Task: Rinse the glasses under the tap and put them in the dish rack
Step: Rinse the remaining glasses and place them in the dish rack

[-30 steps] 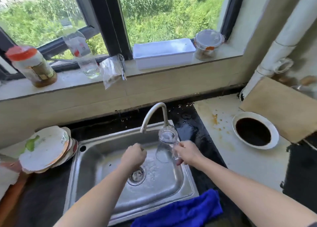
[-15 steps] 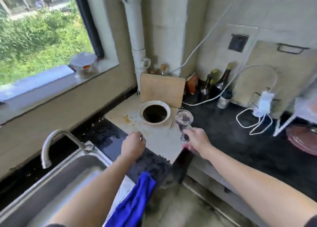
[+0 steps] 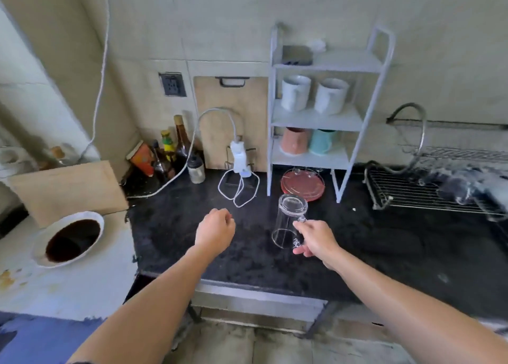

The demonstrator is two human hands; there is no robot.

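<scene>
Status: mid-transfer, rinse-to-rack leg.

- Right hand grips the glass mug by its handle, fingers curled round it. The mug is tipped base-up and mouth-down, in the air above the black desk, touching nothing else.
- Left hand is loosely curled and empty, hovering over the desk beside the mug.
- The wire dish rack sits on the desk at the right, well apart from the mug. Its near section looks bare. The far right end holds something dark and blurred; I can't tell what.
- No tap or sink in view.

Judgement: with the mug inverted and away from any water, the rinse on this one is most likely done. I can't see droplets, so that's not confirmed.

Left for this mug: carry it right, past the white shelf and the red plate under it, then set it mouth-down on the rack wires.

Can't tell how many glasses are already racked or remain unrinsed. No other glasses identifiable here.
</scene>
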